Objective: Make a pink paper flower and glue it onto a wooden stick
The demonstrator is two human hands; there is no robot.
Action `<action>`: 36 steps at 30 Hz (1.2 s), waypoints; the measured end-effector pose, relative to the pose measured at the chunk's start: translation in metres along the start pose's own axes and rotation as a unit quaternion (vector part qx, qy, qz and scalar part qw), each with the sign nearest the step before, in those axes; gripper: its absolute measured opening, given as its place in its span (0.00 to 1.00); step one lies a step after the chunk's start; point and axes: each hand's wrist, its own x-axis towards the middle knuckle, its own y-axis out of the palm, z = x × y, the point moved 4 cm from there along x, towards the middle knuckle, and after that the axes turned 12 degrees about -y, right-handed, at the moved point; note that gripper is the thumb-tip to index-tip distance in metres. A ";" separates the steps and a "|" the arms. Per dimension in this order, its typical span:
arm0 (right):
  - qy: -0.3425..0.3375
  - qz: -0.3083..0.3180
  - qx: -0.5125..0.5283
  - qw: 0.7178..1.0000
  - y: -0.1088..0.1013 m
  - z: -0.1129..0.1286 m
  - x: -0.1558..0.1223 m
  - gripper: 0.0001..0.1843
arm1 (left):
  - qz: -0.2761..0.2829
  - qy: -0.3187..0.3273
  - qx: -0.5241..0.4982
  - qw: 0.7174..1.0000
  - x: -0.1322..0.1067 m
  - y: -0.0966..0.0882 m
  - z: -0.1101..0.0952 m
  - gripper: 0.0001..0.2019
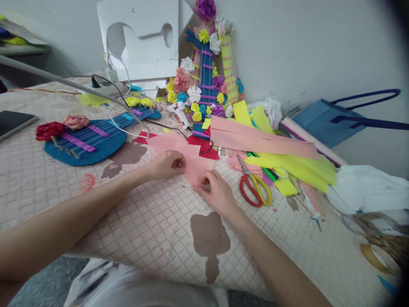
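A square of pink crepe paper (195, 167) is stretched between my two hands above the quilted table cover. My left hand (171, 165) pinches its left edge, with thumb and fingertips together. At the lower corner, my right hand (217, 191) grips the paper between thumb and bent fingers. More pink paper (172, 143) lies just beyond, over red paper pieces (207, 150). Right of my right hand rest scissors with red and yellow handles (255, 187). To the left lies a blue guitar shape (92, 145) with purple strips, strings and paper roses.
A white glue gun (179, 113) stands behind the paper, its dark cord trailing nearby. Long pink strips (255, 136) and yellow crepe paper (297, 168) spread rightward. Flower-covered guitars (207, 72) lean on the wall. A grey lamp arm (64, 81) crosses the left side. A tape roll (378, 259) lies right.
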 end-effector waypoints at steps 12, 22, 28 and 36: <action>-0.027 -0.033 0.036 0.998 -0.006 0.004 0.000 0.10 | 0.035 0.114 -0.028 0.992 -0.025 0.004 -0.040 0.06; -0.060 -0.053 -0.017 0.997 -0.011 0.008 0.001 0.12 | 0.087 0.186 -0.024 0.978 -0.032 0.010 -0.047 0.06; -0.076 -0.044 -0.055 0.995 -0.011 0.010 0.000 0.08 | 0.074 0.202 0.000 0.977 -0.033 0.010 -0.050 0.06; -0.085 -0.028 -0.056 0.994 -0.013 0.013 0.001 0.09 | 0.059 0.233 0.049 0.970 -0.036 0.010 -0.056 0.08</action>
